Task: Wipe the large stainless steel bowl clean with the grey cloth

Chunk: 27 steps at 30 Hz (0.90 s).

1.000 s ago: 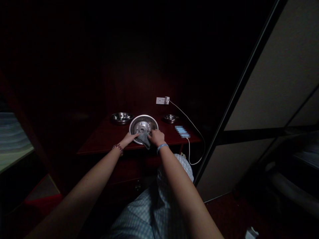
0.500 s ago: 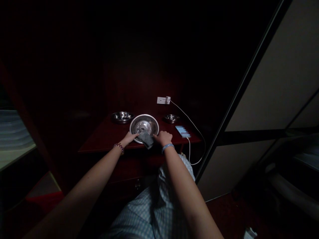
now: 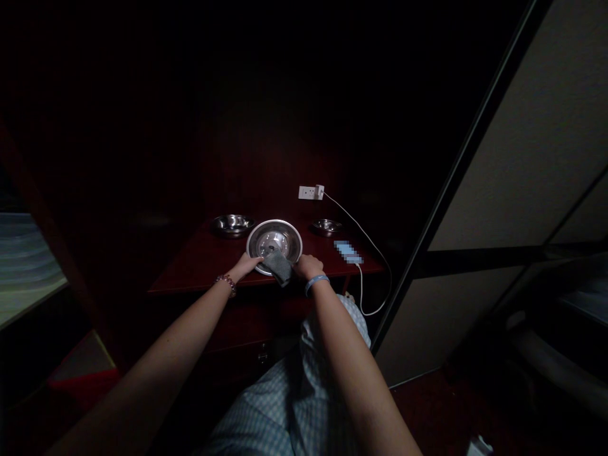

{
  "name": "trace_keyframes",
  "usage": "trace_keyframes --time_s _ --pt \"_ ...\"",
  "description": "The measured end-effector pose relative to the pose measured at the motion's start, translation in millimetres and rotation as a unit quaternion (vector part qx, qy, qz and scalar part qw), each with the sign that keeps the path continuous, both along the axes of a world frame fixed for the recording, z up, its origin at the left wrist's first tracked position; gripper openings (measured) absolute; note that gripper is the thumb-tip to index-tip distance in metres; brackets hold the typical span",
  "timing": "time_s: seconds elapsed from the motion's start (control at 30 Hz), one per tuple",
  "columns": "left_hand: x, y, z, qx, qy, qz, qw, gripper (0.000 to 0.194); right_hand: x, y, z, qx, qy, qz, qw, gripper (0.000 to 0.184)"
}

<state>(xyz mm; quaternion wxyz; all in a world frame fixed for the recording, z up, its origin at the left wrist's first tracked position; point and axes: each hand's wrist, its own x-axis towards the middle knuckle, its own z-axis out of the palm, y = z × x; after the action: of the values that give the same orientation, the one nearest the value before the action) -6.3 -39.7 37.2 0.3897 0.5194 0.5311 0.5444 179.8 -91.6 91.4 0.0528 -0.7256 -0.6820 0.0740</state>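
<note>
A shiny steel bowl (image 3: 280, 235) is tilted toward me at the front of the dark red desk (image 3: 185, 269). My left hand (image 3: 244, 266) grips its lower left rim, thumb over the edge. A grey cloth (image 3: 279, 267) hangs over the bowl's front rim, partly inside it. My right hand (image 3: 308, 266) is closed on the cloth's right side, by the bowl's lower right rim; its fingertips are partly hidden.
Two more steel bowls stand behind, one at the left (image 3: 232, 225) and a smaller one at the right (image 3: 326, 227). A phone (image 3: 348, 252) lies at the right, its white cable (image 3: 363, 229) running to a charger in the wall socket (image 3: 311, 192). A sliding door (image 3: 517, 152) rises at the right.
My right hand has shifted slightly down and turned at the wrist, beside the cloth. The bowl and my left hand stay almost where they were.
</note>
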Motion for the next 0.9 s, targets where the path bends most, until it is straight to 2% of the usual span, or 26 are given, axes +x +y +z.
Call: trace_keyframes --time_s 0.1,0.3,0.4,0.7,0.9 --pt "0.1 0.2 0.7 0.001 0.0 -0.008 1.0 0.051 1.0 0.5 0.0 -0.011 -0.003 0.012 1.0 0.038" --pt "-0.4 3.1 -3.3 -0.01 0.002 0.004 1.0 0.044 1.1 0.0 0.8 0.026 -0.011 -0.002 1.0 0.039" --pt "-1.2 4.6 -5.6 -0.004 -0.007 -0.004 1.0 0.042 0.6 -0.1 0.5 0.021 -0.009 -0.001 1.0 0.038" --pt "-1.4 5.4 -5.9 0.005 -0.009 -0.029 1.0 0.05 -7.6 -2.0 1.7 -0.011 -0.004 0.051 0.999 0.038" --pt "-0.6 5.2 -5.5 0.011 -0.009 -0.02 1.0 0.056 -9.5 -4.7 1.2 -0.011 -0.016 0.07 0.997 0.038"
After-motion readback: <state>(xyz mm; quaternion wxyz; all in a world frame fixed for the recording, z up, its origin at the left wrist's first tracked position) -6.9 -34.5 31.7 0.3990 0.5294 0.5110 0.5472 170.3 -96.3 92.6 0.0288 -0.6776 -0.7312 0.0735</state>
